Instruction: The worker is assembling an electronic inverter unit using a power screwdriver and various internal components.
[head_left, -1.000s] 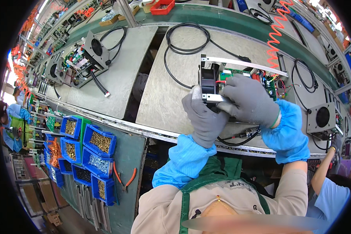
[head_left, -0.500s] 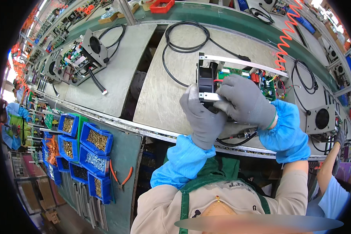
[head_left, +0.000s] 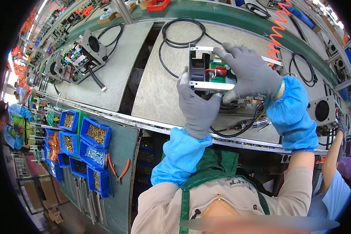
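Observation:
An open-framed electronics unit [head_left: 223, 80] with a black fan [head_left: 197, 70], a green circuit board and red parts sits on the grey work surface in front of me. Two pale metal rails run along its top, the near one [head_left: 206, 85] and the far one [head_left: 204, 48]. My left hand [head_left: 199, 109], in a grey glove, grips its front left corner, fingers up the fan side and thumb by the near rail. Gloved too, my right hand [head_left: 255, 76] spans the unit from above, thumb at the near rail and fingertips at the far one, hiding much of the board.
Black cable [head_left: 183, 46] lies coiled behind the unit. Below it rests a silvery tool [head_left: 260, 123]. Blue bins [head_left: 94, 133] of screws and orange-handled pliers [head_left: 119, 170] lie at left. Another fan unit [head_left: 90, 46] stands far left; a red coiled hose [head_left: 275, 33] hangs at right.
My right hand has risen from the near rail and spread across both rails. The unit has shifted slightly left and away from me, my left hand staying at its corner.

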Available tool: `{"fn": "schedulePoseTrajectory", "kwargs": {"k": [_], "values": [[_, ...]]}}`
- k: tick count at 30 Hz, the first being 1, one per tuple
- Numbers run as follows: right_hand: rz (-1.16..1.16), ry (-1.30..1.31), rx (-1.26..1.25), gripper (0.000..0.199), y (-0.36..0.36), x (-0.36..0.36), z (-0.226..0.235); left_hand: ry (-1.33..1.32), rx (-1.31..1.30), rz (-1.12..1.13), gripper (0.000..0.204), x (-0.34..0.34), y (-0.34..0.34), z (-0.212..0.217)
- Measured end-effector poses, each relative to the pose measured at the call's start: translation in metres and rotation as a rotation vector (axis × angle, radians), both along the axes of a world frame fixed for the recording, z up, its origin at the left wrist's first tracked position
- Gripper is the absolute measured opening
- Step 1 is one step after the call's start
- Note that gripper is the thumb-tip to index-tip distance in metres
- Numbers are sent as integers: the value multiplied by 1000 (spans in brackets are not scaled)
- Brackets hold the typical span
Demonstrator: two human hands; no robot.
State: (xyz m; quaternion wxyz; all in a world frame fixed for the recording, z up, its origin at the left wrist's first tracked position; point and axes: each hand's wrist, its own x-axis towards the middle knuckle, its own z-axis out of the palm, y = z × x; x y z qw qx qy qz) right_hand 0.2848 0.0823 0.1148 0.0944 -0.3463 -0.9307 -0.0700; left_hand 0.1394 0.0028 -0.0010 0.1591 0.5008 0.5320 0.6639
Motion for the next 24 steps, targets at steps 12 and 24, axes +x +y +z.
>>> {"fn": "schedulePoseTrajectory", "kwargs": {"k": [12, 24], "values": [[-29, 2, 38, 14, 56, -52, -31, 224, 7, 75, 90, 3, -3, 2], [-31, 15, -8, 27, 57, -57, -24, 150, -25, -21, 90, -4, -2, 1]]}}
